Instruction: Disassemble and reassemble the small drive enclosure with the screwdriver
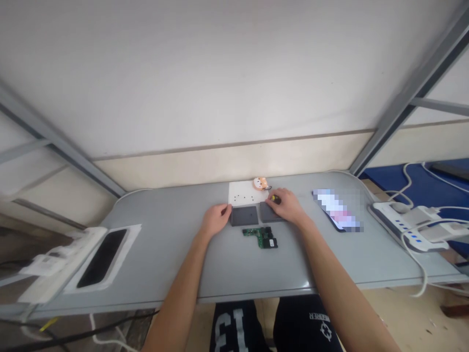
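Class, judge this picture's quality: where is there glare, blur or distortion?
Head view: small glare spot on the table near its front edge; fine detail soft, the label on the board unreadable; right phone pixelated; posts splaying outward, perhaps partly wide-lens distortion.

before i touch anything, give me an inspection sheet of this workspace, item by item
Surface: gray tabletop, glare near the front edge.
Work pieces: left dark panel and right dark panel side by side; green circuit board in front; white sheet behind, with small dark pieces.
Clutter: animal-faced item on the sheet; dark phone left; lit phone right, display blurred.
Hands: left hand at left panel's outer edge; right hand over right panel, small yellow item between its fingers.
Cables: white cables at right-hand power strip.
Surroundings: pale wall, gray metal frame.
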A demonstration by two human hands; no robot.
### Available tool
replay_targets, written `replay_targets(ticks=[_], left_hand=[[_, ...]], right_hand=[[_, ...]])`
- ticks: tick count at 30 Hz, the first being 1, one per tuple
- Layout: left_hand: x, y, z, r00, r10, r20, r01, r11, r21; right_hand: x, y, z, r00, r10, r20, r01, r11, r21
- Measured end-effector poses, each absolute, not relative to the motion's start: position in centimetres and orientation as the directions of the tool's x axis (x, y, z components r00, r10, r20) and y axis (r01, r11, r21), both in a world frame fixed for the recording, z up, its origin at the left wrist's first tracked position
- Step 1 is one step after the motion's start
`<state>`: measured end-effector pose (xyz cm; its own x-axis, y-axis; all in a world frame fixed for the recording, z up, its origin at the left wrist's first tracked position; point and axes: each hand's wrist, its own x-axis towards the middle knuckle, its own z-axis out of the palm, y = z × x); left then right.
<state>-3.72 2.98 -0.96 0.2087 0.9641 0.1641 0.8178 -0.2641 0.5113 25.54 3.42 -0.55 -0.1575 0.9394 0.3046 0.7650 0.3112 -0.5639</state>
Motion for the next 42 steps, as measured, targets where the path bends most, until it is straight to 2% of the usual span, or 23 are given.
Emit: replay_targets(ticks=[42], left_hand=[[-3.9, 2.7, -0.8, 0.258, 0.956, 0.138, 0.812, -0.292, 0.506]], right_hand=[[25.8, 3.4, -0.8, -0.146, 0.928, 0.341, 0.754, 0.328, -0.569]])
